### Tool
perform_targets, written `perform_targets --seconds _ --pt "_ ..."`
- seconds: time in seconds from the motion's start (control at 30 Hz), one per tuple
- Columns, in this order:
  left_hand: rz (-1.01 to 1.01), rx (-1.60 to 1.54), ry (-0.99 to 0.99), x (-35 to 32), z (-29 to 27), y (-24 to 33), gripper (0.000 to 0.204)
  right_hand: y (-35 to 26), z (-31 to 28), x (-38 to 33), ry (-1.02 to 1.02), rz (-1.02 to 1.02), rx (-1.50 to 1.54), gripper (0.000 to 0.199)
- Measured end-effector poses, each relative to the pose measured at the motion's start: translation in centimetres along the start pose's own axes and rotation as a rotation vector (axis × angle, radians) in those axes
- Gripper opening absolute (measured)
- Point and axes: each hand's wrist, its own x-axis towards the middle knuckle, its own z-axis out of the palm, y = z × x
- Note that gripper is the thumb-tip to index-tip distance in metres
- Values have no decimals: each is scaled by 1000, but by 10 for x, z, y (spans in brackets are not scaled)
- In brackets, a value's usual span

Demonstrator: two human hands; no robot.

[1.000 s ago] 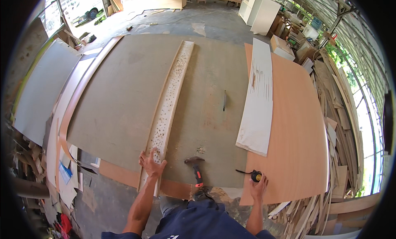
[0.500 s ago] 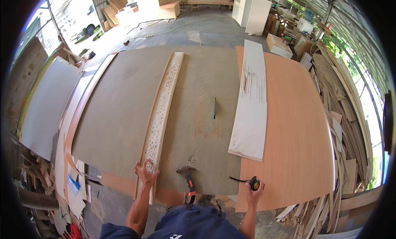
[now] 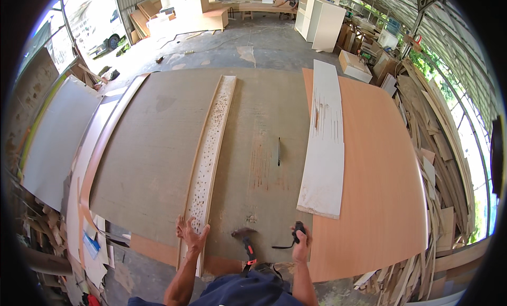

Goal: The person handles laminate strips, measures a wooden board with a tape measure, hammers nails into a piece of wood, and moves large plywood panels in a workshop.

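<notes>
A long, narrow board [image 3: 212, 137] with raised edge strips and a white, speckled trough lies lengthwise on the worktable. My left hand [image 3: 192, 235] grips its near end, spanning the width with the fingers at the left edge and the thumb at the right. In my right hand [image 3: 302, 245] is a black tape measure [image 3: 299, 230], held just above the table with a dark strap hanging to the left. A claw hammer [image 3: 248, 247] with a red-and-black handle lies between my hands at the near edge. Farther up the table is a thin, dark pointed piece [image 3: 279, 152].
The broad grey-brown tabletop [image 3: 142, 147] spreads out before me. On its right, a scratched white panel [image 3: 323, 153] overlaps an orange-brown sheet [image 3: 375, 184]. Stacked wood offcuts [image 3: 441, 142] line the right side. White cabinets [image 3: 321, 22] and a person [image 3: 288, 1] are far back.
My right hand has moved left with the tape measure, off the orange-brown sheet and toward the hammer. My left hand stays at the board's near end. The whole view has shifted slightly.
</notes>
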Motion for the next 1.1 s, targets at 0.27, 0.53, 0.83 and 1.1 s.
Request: perform_targets --seconds 0.27,0.53,0.83,1.1 --pt "195 -881 -468 25 0 114 23 22 75 24 -517 364 -130 30" --pt "127 -871 -836 52 28 140 29 45 112 47 -640 -159 -618 40" --pt "522 -620 -687 147 74 136 16 46 86 136 -514 -369 -1026 36" --pt "691 -157 -247 267 124 132 11 44 33 277 -276 -557 -1454 29"
